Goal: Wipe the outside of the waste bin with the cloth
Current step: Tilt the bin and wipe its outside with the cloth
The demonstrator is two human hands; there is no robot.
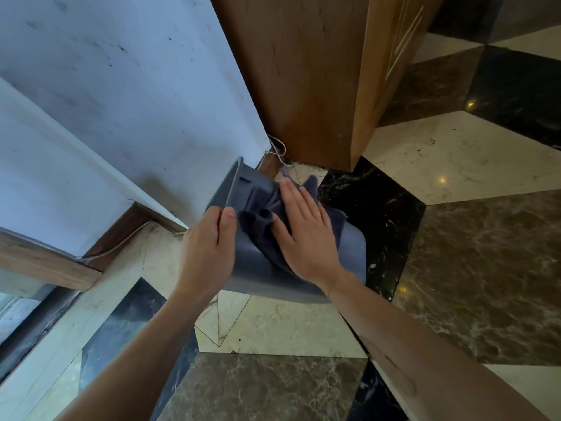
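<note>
A grey plastic waste bin (353, 253) is tipped on its side above the marble floor, its open rim pointing up and left toward the wall. My left hand (209, 247) grips the bin at its rim edge, thumb on the outer wall. A dark blue cloth (261, 217) lies bunched on the bin's upward-facing side. My right hand (303, 232) presses flat on the cloth, fingers spread and pointing toward the rim. Part of the cloth hangs over the bin's far edge.
A wooden cabinet (312, 80) stands just behind the bin. A scuffed white wall (121, 101) with a brown skirting board (121, 232) runs on the left, with a thin cable (279, 150) along it. The floor (470, 268) is patterned marble tile.
</note>
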